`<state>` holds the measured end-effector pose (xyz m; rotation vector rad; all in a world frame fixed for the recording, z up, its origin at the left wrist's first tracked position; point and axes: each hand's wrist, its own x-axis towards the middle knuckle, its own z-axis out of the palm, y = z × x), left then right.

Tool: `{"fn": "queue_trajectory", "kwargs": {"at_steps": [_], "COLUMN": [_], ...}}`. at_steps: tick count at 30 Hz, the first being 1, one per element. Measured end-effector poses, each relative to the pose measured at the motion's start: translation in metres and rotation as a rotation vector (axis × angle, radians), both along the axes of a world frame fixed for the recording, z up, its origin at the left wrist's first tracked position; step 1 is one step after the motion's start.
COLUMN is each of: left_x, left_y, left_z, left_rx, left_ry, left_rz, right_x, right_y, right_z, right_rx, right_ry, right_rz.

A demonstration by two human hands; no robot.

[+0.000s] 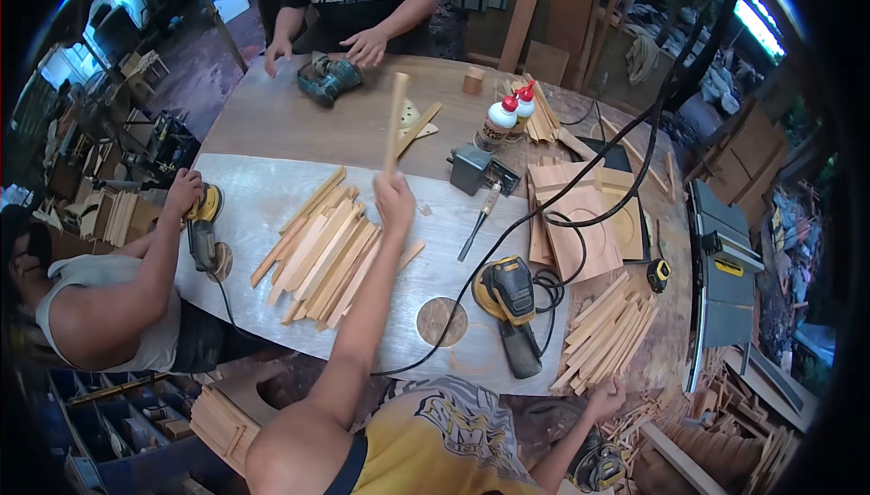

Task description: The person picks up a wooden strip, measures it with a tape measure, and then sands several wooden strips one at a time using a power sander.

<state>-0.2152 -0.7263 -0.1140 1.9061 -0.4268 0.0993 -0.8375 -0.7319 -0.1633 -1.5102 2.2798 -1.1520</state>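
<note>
My left hand (394, 201) is closed around the lower end of a wooden strip (396, 124), which it holds up above the table. Just below and left of that hand, a pile of similar pale wooden strips (326, 255) lies on the grey metal sheet (245, 192). My right hand (605, 400) is curled shut at the table's near edge, beside a second pile of strips (607, 336). Whatever its fingers hold, if anything, is hidden. Between the two piles rests a yellow and black sander (507, 291) with its cable.
Across the table, a co-worker's hands are by a teal power tool (329, 78); at left another person grips a sander (203, 223). Glue bottles (498, 124), a chisel (480, 221), wooden panels (584, 223) and a tape measure (659, 274) occupy the right side. A black cable (507, 230) crosses overhead.
</note>
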Motion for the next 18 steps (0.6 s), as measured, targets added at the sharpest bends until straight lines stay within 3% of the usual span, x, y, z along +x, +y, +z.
{"fn": "queue_trajectory", "kwargs": {"at_steps": [5,13,18], "left_x": [0.100,0.118,0.118], "left_y": [-0.026,-0.073,-0.084], "left_z": [-0.025,-0.043,-0.044], "left_rx": [0.096,0.403,0.394], "left_ry": [0.128,0.000,0.083], "left_rz": [0.097,-0.090,0.007], "right_x": [0.018,0.026,0.026], "right_y": [-0.015,0.001,0.001], "right_z": [0.013,0.015,0.024], "right_rx": [-0.118,-0.044,-0.065], "right_ry": [0.092,0.193,0.183], "right_rz": [0.074,0.082,0.068]}}
